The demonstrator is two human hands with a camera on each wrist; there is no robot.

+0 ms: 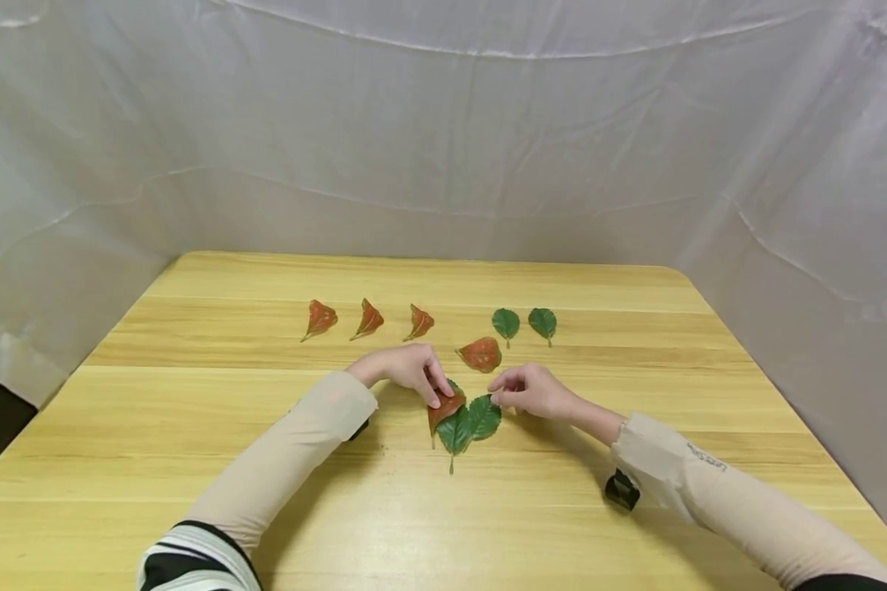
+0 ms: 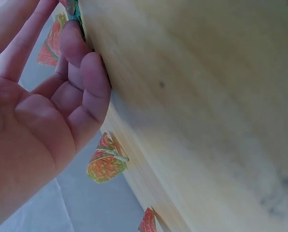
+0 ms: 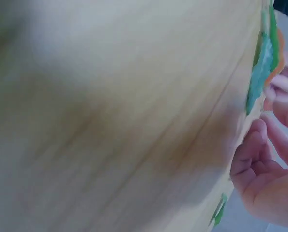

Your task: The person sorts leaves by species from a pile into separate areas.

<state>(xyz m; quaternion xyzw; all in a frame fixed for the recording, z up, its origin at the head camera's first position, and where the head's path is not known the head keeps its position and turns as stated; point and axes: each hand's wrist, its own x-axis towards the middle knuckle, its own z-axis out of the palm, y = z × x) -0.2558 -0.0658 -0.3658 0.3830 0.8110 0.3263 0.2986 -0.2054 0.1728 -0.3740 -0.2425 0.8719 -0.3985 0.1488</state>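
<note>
Near the middle of the table, a red leaf [image 1: 445,408] overlaps a green leaf [image 1: 454,432] whose stem points toward the person. My left hand [image 1: 411,369] pinches the red leaf between thumb and fingers from the upper left. Beside these lies another green leaf [image 1: 485,417], its edge against the first green one. My right hand [image 1: 535,391] is at this leaf's upper right edge, fingers loosely curled. In the right wrist view, the fingertips [image 3: 259,126] appear just apart from the leaves, with nothing visible between them. The left fingertips are partly cut off in the left wrist view.
Three folded-looking red leaves [image 1: 369,318] stand in a row at the back left of the wooden table [image 1: 192,460]. Two green leaves [image 1: 506,323] lie at the back right. Another red leaf [image 1: 480,355] is just beyond the hands. Pale sheeting [image 1: 443,148] surrounds the table's back and sides.
</note>
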